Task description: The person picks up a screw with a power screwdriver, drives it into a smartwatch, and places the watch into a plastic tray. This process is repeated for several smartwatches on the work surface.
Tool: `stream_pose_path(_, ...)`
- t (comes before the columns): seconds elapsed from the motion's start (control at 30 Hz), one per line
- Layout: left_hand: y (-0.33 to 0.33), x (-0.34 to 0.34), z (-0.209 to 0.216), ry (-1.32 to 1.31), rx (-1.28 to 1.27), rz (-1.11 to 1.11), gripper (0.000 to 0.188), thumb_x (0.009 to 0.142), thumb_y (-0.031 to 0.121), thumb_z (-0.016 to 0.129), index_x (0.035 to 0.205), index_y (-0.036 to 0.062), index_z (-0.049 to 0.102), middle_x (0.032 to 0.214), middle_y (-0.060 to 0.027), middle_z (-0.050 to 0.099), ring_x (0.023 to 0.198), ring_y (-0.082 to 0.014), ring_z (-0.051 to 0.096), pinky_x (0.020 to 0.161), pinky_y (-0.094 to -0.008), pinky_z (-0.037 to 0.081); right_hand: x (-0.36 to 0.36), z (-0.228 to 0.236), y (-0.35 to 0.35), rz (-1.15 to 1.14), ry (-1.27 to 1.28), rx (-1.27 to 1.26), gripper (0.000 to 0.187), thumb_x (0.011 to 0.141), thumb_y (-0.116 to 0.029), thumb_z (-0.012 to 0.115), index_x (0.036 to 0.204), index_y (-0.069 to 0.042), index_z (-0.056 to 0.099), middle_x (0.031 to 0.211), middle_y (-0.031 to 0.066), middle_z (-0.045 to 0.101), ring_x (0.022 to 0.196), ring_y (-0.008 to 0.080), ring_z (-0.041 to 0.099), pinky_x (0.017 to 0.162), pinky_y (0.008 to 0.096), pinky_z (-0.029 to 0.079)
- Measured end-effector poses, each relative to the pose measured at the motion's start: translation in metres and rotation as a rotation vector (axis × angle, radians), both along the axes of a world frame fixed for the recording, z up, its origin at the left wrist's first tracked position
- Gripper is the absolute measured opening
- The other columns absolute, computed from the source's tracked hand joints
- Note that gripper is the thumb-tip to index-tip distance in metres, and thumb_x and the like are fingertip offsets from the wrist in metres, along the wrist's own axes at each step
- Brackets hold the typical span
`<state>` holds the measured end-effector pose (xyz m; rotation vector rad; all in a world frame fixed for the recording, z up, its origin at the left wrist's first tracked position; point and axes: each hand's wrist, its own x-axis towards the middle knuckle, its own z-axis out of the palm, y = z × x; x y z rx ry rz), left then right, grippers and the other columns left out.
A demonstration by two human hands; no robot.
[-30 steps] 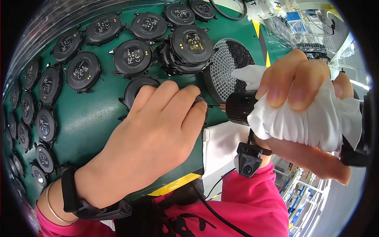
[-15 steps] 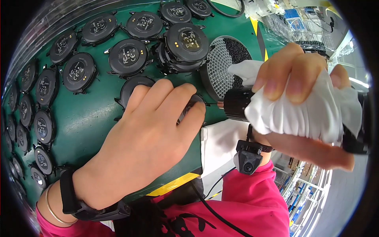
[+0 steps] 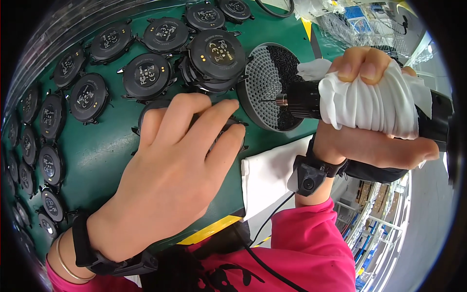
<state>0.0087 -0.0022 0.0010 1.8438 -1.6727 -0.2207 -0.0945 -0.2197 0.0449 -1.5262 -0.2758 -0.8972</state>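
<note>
My right hand [image 3: 365, 143] grips an electric screwdriver [image 3: 305, 100] whose body is wrapped in white cloth [image 3: 377, 104]. Its thin bit points left, over a round dish [image 3: 243, 104] with a holed plate and a heap of small black screws [image 3: 287, 68]. Spread across the green mat, my left hand [image 3: 168, 170] curls its fingers over black smartwatch bodies. One smartwatch body [image 3: 152, 108] shows at the left of the fingers, and another smartwatch body [image 3: 233, 127] shows between and beyond the fingertips. The fingers hide most of both.
Several black watch bodies [image 3: 89, 98] lie back up in rows at left and far. A stack of watch bodies [image 3: 217, 54] stands beside the dish. A folded white cloth [image 3: 267, 175] overhangs the near mat edge, marked with yellow tape [image 3: 211, 229]. Clear plastic bags [image 3: 360, 27] sit far right.
The screwdriver has moved up and slightly right, its bit leaving the watch body by my left hand and coming over the screw dish. My left hand stays on the watch bodies.
</note>
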Motion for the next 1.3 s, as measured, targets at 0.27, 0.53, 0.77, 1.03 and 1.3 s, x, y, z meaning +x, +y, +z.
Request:
stream_pose_path(0.27,0.000,-0.001,-0.001,-0.020,-0.006,-0.012,0.048,0.068,0.002,0.070,0.115,0.0039,0.062,0.130,-0.0100,0.058,0.110,-0.0310,0.053,0.092,-0.0434,0.038,0.000,0.002,0.006,-0.019,0.009,0.018,0.096,0.073,-0.093,0.038,0.117,-0.010,0.058,0.089,0.0152,0.054,0.075,0.0290,0.056,0.062,0.0394,0.048)
stream_pose_path(0.53,0.002,0.001,-0.006,0.014,-0.041,0.007,0.049,0.069,0.003,0.073,0.116,0.0033,0.061,0.127,-0.0110,0.058,0.110,-0.0308,0.054,0.091,-0.0429,0.039,-0.001,0.003,0.002,-0.029,0.031,-0.013,0.094,0.075,-0.090,0.040,0.117,-0.007,0.057,0.092,0.0153,0.055,0.076,0.0280,0.055,0.062,0.0391,0.046)
stream_pose_path(0.77,0.002,0.000,-0.002,0.021,-0.045,0.010,0.051,0.068,0.004,0.076,0.116,0.0029,0.061,0.126,-0.0108,0.058,0.108,-0.0305,0.055,0.089,-0.0425,0.039,-0.005,0.006,0.005,0.275,-0.064,0.069,0.093,0.076,-0.085,0.052,0.121,-0.004,0.053,0.096,0.0122,0.056,0.080,0.0246,0.053,0.061,0.0372,0.045)
stream_pose_path(1.03,0.002,0.000,-0.004,0.010,-0.036,0.015,0.050,0.068,0.004,0.076,0.116,0.0027,0.061,0.125,-0.0110,0.058,0.106,-0.0300,0.055,0.088,-0.0420,0.039,-0.010,0.017,0.019,0.205,0.147,-0.221,0.093,0.077,-0.082,0.056,0.128,-0.004,0.048,0.095,0.0106,0.056,0.077,0.0236,0.054,0.057,0.0332,0.046)
stream_pose_path(1.3,0.002,0.000,-0.004,0.016,-0.045,0.020,0.051,0.067,0.004,0.076,0.116,0.0022,0.061,0.125,-0.0108,0.058,0.103,-0.0288,0.054,0.086,-0.0414,0.039,0.000,0.020,0.037,0.266,0.125,-0.349,0.084,0.079,-0.071,0.067,0.128,-0.006,0.047,0.095,0.0109,0.057,0.075,0.0232,0.055,0.054,0.0336,0.048)
